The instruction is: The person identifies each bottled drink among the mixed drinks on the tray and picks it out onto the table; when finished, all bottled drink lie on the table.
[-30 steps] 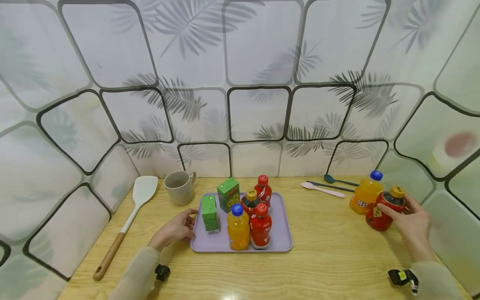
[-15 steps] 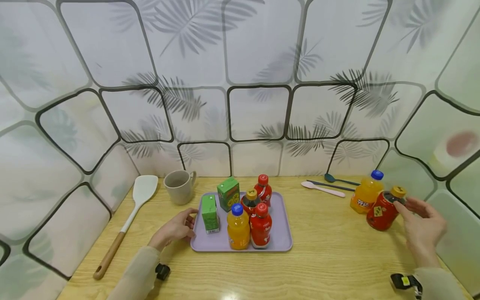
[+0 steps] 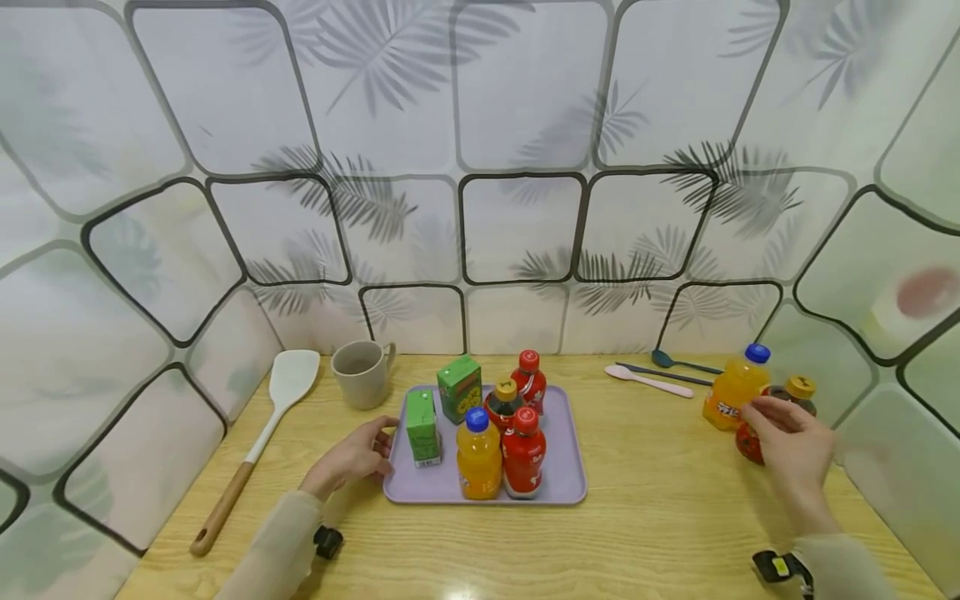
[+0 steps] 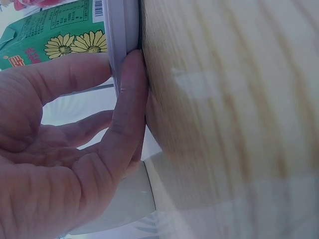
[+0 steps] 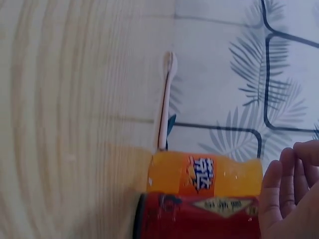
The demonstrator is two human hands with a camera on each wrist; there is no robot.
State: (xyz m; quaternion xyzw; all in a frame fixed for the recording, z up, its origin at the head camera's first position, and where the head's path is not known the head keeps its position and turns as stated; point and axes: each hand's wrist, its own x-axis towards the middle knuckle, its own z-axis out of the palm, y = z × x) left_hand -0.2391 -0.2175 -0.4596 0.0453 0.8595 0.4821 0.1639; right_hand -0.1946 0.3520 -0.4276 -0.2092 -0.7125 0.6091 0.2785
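Note:
My left hand (image 3: 351, 457) pinches the left rim of a lilac tray (image 3: 558, 479); in the left wrist view the fingertips lie on both sides of that rim. On the tray stand two green drink cartons (image 3: 423, 427), an orange soda bottle (image 3: 479, 462), two red bottles (image 3: 524, 458) and a dark drink bottle with a gold cap (image 3: 505, 404). At the right, my right hand (image 3: 797, 446) hovers in front of a red-labelled bottle (image 5: 199, 216) with a gold cap, partly hiding it. Its fingers are loosely bent and hold nothing. Another orange soda bottle (image 3: 733, 390) stands right beside that bottle.
A pink spoon (image 3: 648, 381), a dark thin utensil (image 3: 663, 373) and a teal spoon (image 3: 686, 362) lie at the back right. A grey mug (image 3: 360, 379) stands behind the tray's left side. A white turner (image 3: 262, 433) with a wooden handle lies far left. Patterned walls enclose the table.
My right hand has let go of the red-labelled bottle, drawn back to the right, then moved left in front of it. The left hand stays at the tray.

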